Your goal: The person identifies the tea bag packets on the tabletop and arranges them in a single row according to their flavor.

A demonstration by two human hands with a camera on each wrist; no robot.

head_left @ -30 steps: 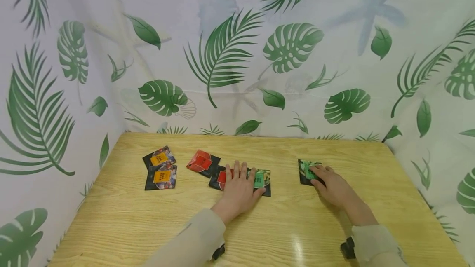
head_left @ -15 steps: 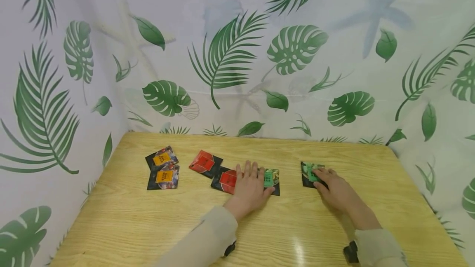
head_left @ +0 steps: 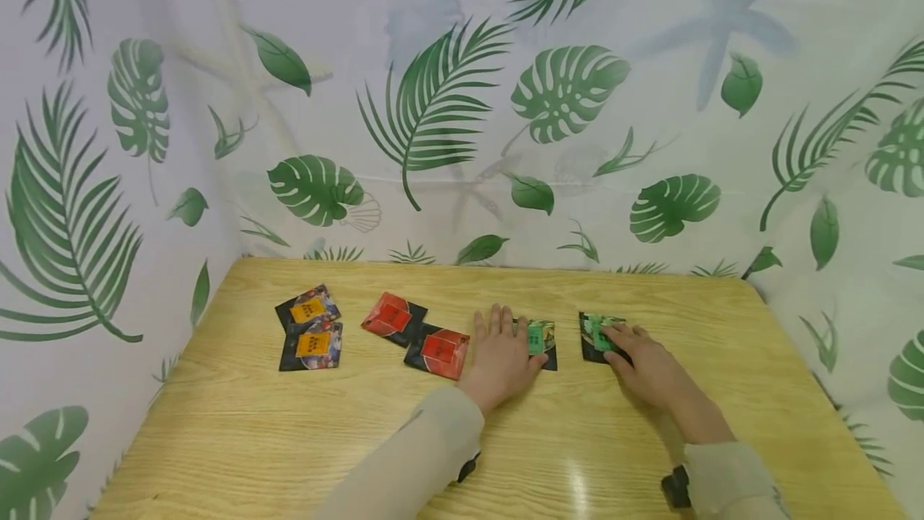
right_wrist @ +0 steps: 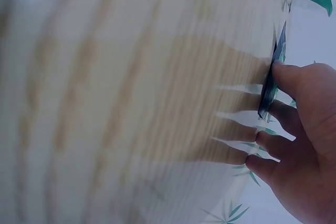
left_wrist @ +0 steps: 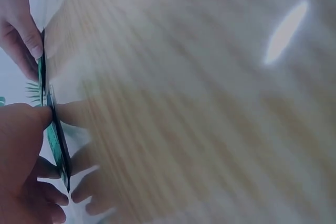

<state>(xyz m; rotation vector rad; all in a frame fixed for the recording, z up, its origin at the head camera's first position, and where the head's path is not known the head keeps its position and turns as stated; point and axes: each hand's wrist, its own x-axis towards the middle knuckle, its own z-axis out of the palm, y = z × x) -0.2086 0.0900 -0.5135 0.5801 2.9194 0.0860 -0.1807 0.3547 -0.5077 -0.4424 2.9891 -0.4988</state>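
In the head view my left hand [head_left: 500, 359] lies flat with its fingers spread over a green-and-black packet [head_left: 540, 339], covering the packet's left part. My right hand [head_left: 653, 367] rests its fingertips and thumb on a second green-and-black packet [head_left: 590, 337], a short gap to the right. Seen edge-on in the left wrist view, the packet [left_wrist: 56, 145] lies under the thumb and fingers of the left hand [left_wrist: 21, 140]. From the right wrist, the thumb of the right hand [right_wrist: 310, 114] touches its packet [right_wrist: 270, 85], the other fingertips reaching the tabletop.
Two red-and-black packets [head_left: 437, 350] overlap at a corner, left of the left hand. Farther left, two packets with orange labels [head_left: 315, 344] overlap on the wooden table [head_left: 303, 432]. A leaf-print cloth [head_left: 447, 231] hangs behind and along both sides.
My left hand has slid right along the table with the green packet under it, uncovering the lower red packet and narrowing the gap to the right packet. The right hand stays in place.
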